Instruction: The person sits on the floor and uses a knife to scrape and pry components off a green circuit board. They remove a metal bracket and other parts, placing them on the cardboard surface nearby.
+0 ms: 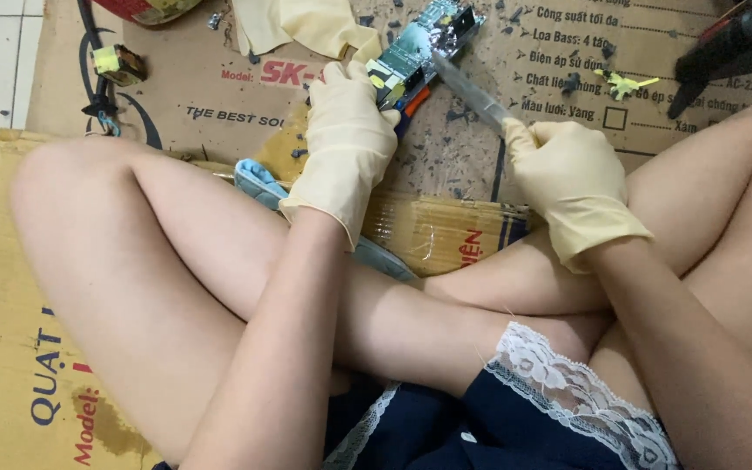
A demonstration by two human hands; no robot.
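Left hand (347, 139) clamps the circuit board (419, 48) against the cardboard (219, 96) just ahead of it, right hand (572, 178) grips a knife (473, 94), tip apparently at the board edge; prying should stay shallow, angled away from fingers.

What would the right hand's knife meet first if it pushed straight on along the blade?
The right hand points the knife up-left at the circuit board in the left hand's grip. The tip already seems to touch the board, though depth is unclear.

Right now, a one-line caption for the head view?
Gloved left hand steadies a circuit board; right hand presses a knife against it.
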